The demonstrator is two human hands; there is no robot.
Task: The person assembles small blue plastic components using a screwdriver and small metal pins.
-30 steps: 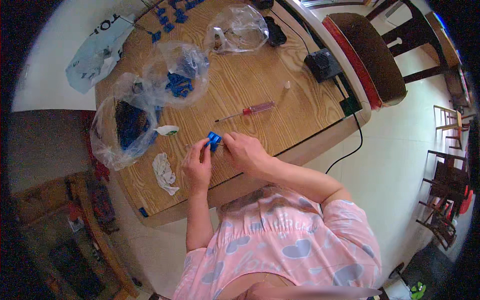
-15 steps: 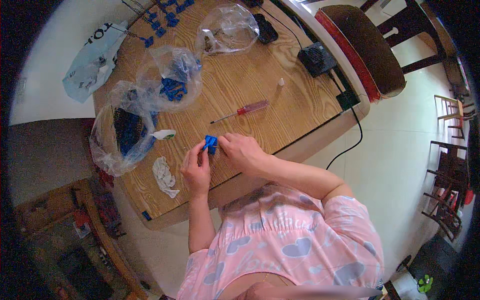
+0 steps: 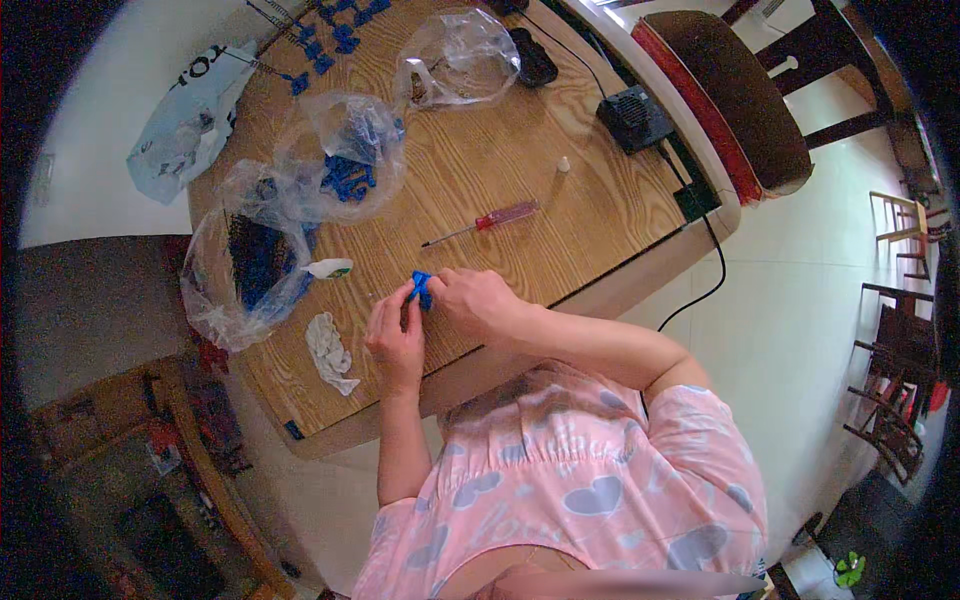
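A small blue plastic part (image 3: 421, 289) is held between my two hands above the near edge of the wooden table (image 3: 480, 150). My left hand (image 3: 396, 330) pinches its left side with thumb and fingertips. My right hand (image 3: 474, 300) has its fingers closed at the part's right side, covering some of it. Beyond my hands lies a screwdriver (image 3: 490, 220) with a red clear handle. To the left are a small white tube (image 3: 329, 268) and a crumpled white cloth or glove (image 3: 328, 352).
Clear plastic bags (image 3: 345, 125) with blue parts stand at the left. Several blue pieces (image 3: 340, 40) lie at the far left, near a pale printed bag (image 3: 185, 130). A black adapter box (image 3: 635, 118) with cables sits at the right edge; a small white cap (image 3: 564, 165) stands nearby.
My right hand has shifted slightly left onto the blue part and now hides more of it. My left hand keeps its pinch.
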